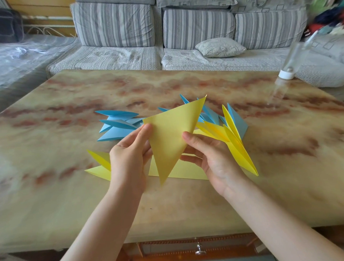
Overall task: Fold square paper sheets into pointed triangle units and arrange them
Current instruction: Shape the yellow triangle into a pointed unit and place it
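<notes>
Above the marbled table (72, 203) I hold a yellow paper folded into a large triangle (172, 134), its sharp tip pointing down toward me. My left hand (129, 159) pinches its left edge with thumb on top. My right hand (209, 154) grips its right edge, thumb on the front and fingers behind. Several folded blue pointed units (115, 126) lie fanned at the left back, more blue units (235, 119) at the right back. Folded yellow units (238, 147) fan out to the right, and others (98, 163) lie at the left. A flat yellow sheet (184, 171) lies under my hands.
A clear plastic bottle with a white cap (287, 74) lies at the table's far right edge. A grey striped sofa (113, 26) with a small cushion (220, 47) stands behind the table. A drawer with a metal knob (200, 249) sits under the near edge.
</notes>
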Tool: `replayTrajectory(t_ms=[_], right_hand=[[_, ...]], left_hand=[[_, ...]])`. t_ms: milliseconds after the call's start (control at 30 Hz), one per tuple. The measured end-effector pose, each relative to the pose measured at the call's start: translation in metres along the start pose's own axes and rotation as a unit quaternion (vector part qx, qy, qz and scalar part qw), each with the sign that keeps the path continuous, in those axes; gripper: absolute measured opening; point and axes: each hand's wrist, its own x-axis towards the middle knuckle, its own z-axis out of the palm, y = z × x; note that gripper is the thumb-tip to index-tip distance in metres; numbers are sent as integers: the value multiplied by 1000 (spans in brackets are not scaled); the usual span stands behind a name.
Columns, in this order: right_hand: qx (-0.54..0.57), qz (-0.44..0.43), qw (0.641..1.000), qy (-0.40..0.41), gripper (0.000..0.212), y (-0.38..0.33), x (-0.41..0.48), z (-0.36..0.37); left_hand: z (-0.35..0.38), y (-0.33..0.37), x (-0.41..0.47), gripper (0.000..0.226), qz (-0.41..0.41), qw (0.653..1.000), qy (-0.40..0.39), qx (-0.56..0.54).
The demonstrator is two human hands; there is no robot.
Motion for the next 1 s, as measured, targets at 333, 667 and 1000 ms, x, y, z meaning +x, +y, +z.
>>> replayTrajectory(t_ms=[333,667,1000], right_hand=[[1,-1,999,50,30,-1,3,0],[-21,-13,998,62,1,-2,4,-2],[-288,-92,952,-46,10,-23,9,-11]], left_hand=[[1,-5,0,18,-21,999,-5,-37],[0,-9,3,10,-36,998,-1,-56],[-9,4,15,27,469,754,-71,454]])
